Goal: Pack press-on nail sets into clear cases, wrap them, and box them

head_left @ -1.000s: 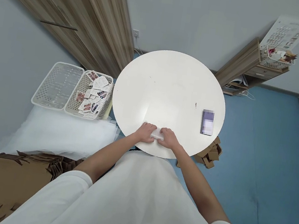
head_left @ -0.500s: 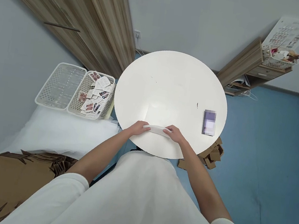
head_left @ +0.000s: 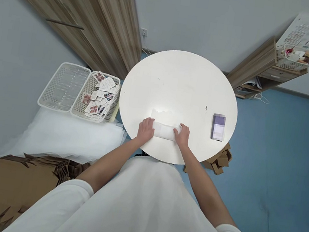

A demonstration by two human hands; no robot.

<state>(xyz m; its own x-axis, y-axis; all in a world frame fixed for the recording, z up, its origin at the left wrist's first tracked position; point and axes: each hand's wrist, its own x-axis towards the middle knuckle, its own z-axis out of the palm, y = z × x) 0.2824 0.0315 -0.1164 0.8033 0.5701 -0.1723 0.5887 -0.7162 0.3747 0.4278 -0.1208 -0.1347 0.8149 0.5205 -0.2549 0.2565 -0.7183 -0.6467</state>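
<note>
A thin white sheet (head_left: 164, 131), which looks like packing foam, lies folded or rolled into a flat band near the front edge of the round white table (head_left: 178, 73). Its far part spreads thin and pale on the tabletop. My left hand (head_left: 146, 131) grips the band's left end, fingers pointing away from me. At the right end my right hand (head_left: 182, 136) holds it, thumb on top. Whether something is wrapped inside is hidden.
A purple and white box (head_left: 218, 127) sits at the table's right. To the left are a white basket of printed cards (head_left: 96, 97), a basket of clear packs (head_left: 64, 87), stacked white sheets (head_left: 81, 136) and flat cardboard (head_left: 19, 185). Cardboard pieces (head_left: 220, 160) lie beneath the table's right side.
The narrow raised roll now looks wider and flatter. My hands have turned from reaching inward at its ends to lying over them, fingers forward. The view has shifted slightly.
</note>
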